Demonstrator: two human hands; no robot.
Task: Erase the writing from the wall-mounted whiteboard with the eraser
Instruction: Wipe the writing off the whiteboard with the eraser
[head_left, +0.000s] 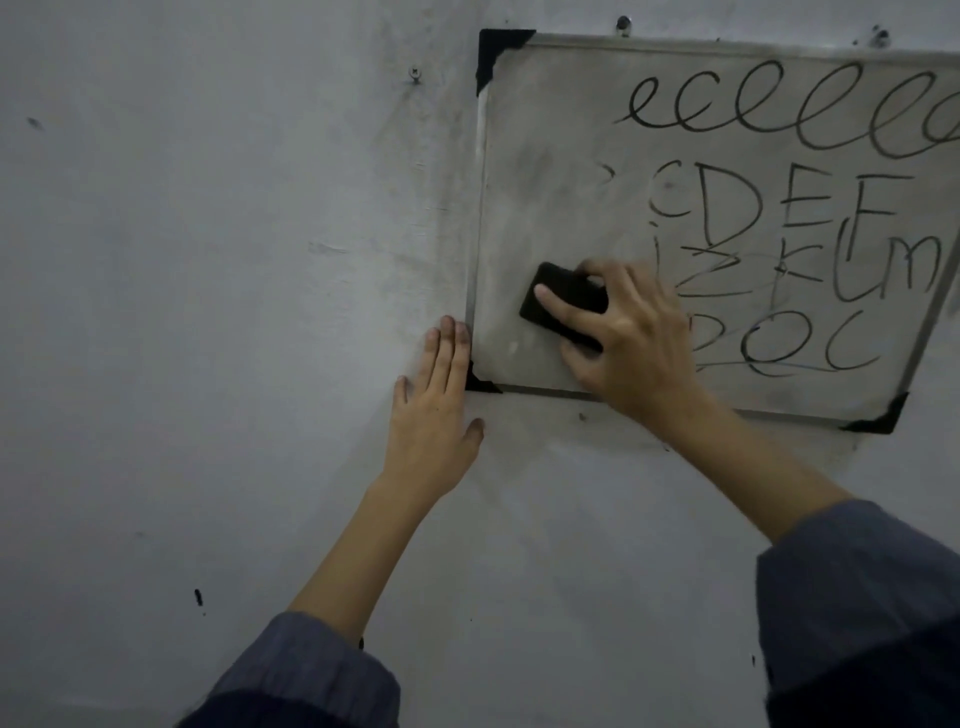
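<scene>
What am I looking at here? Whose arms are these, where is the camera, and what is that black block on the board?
There is no machine here: these are a person's two bare arms in dark sleeves, filmed by one wide-angle camera worn on the person's head, looking forward at the hands. That is why the arms seem to reach out from the bottom of the picture.

On the grey wall hangs a whiteboard with black corner caps. The black block is the eraser. The right hand grips it and presses it against the board's lower left area, which already looks wiped and smudgy. The writing, loops on top and rows of letters below, still fills the middle and right.

The left hand lies flat on the wall, its fingertips at the board's lower left corner.
</scene>
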